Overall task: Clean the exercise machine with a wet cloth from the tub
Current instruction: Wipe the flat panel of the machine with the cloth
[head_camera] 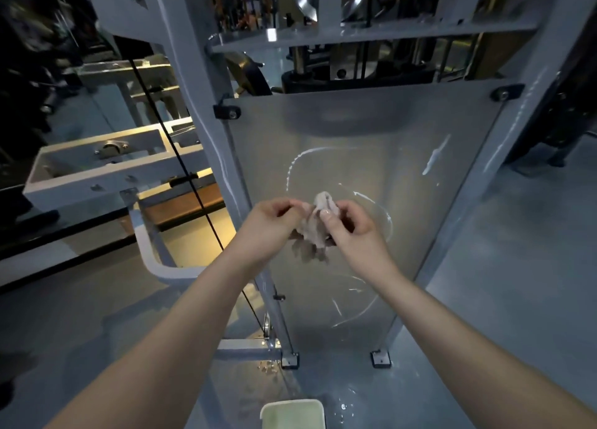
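Holding 1 cloth (pixel 315 225) before the machine panel (pixel 403 202), tub (pixel 292 414) at 6 o'clock: fingers of our left hand (pixel 269 223) and right hand (pixel 350 226) pinch its top. We judge it soft, limp, probably slippery-wet; grip corners.

One wide-angle view, worn on the person's head, faces forward and steeply down at the white steel-framed exercise machine (pixel 193 83), close to its frosted grey shield panel (pixel 371 131). Bare forearms (pixel 200 315) enter from the bottom edge. The edges bend and blur, so the dim background is hard to read.
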A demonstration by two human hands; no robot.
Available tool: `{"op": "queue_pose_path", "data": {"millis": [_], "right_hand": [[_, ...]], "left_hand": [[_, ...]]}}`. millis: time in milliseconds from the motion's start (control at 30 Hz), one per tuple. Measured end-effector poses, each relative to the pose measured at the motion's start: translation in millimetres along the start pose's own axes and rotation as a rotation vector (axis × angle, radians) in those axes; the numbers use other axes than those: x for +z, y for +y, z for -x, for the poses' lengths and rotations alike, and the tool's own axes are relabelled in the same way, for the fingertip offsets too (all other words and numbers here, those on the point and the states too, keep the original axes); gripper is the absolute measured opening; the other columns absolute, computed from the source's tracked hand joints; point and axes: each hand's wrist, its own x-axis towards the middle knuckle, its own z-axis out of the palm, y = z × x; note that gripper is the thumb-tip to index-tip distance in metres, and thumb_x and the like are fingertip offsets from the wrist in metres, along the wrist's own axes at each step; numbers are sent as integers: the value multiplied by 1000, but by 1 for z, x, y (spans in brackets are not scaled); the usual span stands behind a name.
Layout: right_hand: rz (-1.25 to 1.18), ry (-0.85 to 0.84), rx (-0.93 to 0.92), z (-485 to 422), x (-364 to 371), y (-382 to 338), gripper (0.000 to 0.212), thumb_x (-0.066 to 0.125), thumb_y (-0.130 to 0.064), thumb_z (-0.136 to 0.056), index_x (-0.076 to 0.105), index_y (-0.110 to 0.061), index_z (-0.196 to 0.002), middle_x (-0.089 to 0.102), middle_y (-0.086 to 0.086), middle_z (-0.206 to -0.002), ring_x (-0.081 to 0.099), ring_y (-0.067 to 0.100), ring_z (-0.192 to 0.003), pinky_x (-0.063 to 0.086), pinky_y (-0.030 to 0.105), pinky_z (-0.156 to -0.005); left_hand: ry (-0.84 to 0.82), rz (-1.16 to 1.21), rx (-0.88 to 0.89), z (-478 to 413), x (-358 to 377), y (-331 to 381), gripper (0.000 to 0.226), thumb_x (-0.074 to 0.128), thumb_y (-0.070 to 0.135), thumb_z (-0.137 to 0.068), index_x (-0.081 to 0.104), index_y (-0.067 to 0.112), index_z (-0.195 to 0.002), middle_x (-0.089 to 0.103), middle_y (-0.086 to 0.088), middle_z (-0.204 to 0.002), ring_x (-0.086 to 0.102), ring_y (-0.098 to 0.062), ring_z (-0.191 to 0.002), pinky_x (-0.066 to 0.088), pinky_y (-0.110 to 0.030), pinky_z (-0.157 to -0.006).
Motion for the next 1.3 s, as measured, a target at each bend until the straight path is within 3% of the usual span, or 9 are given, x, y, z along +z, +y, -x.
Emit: {"op": "queue_pose_path", "data": {"millis": [133,233,367,567,700,800,933,1067,1300], "right_hand": [[-100,7,-64,2,1,-12,23,70,-8,-95,67,-28,-104,72,-13,-89,66,3,-84,54,22,-74],[-92,137,-60,0,-7,-16,30,68,-7,-96,70,-36,-101,75,-12,-92,69,6,-89,58,29,-81],[-43,299,-15,-3,-27,-20,20,71,-19,-95,65,-35,-106,76,-8,-100,71,14,-96,59,35,-83],[71,444,-50,-16,-50,-49,14,64,-20,-100,62,-25,-113,72,-2,-95,70,8,-80,53,19,-61],[188,591,-96,-28,-65,-54,11,62,-22,-101,62,-24,-112,65,-3,-101,63,-6,-75,50,14,-59],[331,780,-123,-34,-86,-48,16,61,-27,-99,63,-28,-114,63,0,-112,62,3,-95,56,27,-83],[462,889,-163,-38,-113,-48,23,58,-13,-98,65,-17,-120,52,2,-114,54,-4,-89,35,-1,-76],[614,822,-283,-57,-123,-44,26,58,-7,-99,68,-12,-122,48,3,-112,49,-19,-92,33,-3,-83],[694,831,-463,-77,-124,-17,22,67,-2,-94,69,-3,-116,52,9,-106,47,0,-93,37,3,-86]], "left_hand": [[-157,163,-35,-5,8,18,43,45,34,-110,73,1,-113,77,-15,-109,72,-27,-107,55,-42,-102],[-76,-116,104,-12,8,30,36,47,38,-108,77,18,-110,75,4,-108,70,-7,-100,51,-14,-88],[89,-466,388,-32,-9,35,20,56,21,-100,76,23,-101,61,11,-101,58,-8,-99,40,-5,-72],[262,-873,920,-65,-42,57,29,50,13,-91,68,11,-113,56,-6,-117,40,-26,-123,36,-43,-106],[320,-1053,1007,-82,-44,66,42,56,11,-89,59,6,-131,51,-17,-135,41,-40,-129,29,-51,-112],[309,-1131,1034,-88,-29,68,54,63,9,-89,51,9,-141,46,-16,-140,38,-38,-132,22,-59,-118],[291,-1161,1115,-99,-1,73,62,58,10,-92,41,10,-152,43,-14,-145,34,-34,-139,14,-57,-123],[348,-1214,1224,-114,29,83,64,66,9,-91,43,4,-150,49,-14,-141,38,-33,-131,27,-56,-115],[536,-1202,1306,-134,40,74,62,66,6,-89,49,9,-149,56,-11,-130,40,-34,-114,28,-51,-106]]}}
